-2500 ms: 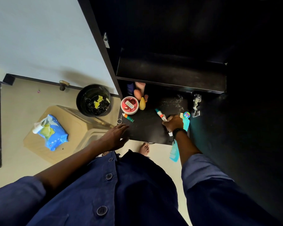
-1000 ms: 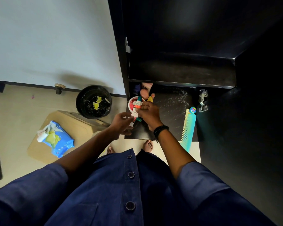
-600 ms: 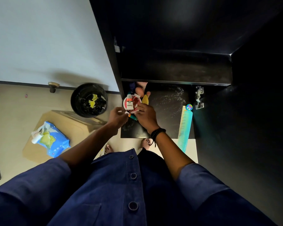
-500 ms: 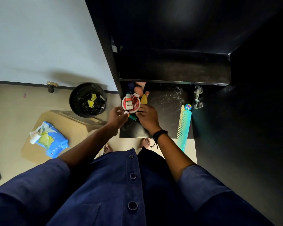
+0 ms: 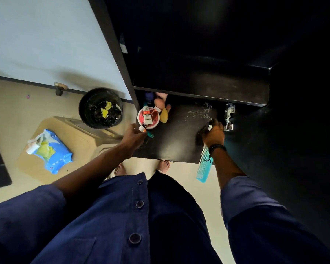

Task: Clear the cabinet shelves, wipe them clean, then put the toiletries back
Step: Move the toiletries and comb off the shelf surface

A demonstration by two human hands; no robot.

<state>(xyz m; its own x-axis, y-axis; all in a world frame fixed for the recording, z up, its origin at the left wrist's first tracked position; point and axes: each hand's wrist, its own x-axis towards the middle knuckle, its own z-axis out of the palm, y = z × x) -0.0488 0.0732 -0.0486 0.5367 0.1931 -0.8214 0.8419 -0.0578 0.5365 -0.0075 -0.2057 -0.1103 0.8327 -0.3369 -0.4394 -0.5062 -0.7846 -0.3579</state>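
I see the dark shelf (image 5: 177, 141) at 12 o'clock, with the bin (image 5: 100, 108) on the floor at 10 and the wipes pack (image 5: 50, 151) at 9. My right hand (image 5: 213, 134) is curled over the teal comb (image 5: 205, 164) at the shelf's 3 o'clock edge; how firmly it grips, I cannot tell. My left hand (image 5: 132, 135) pinches a small tube (image 5: 148, 133) just below the red tin (image 5: 148, 119), where another tube (image 5: 147, 115) lies. A yellow sponge (image 5: 163, 116) sits beside the tin.
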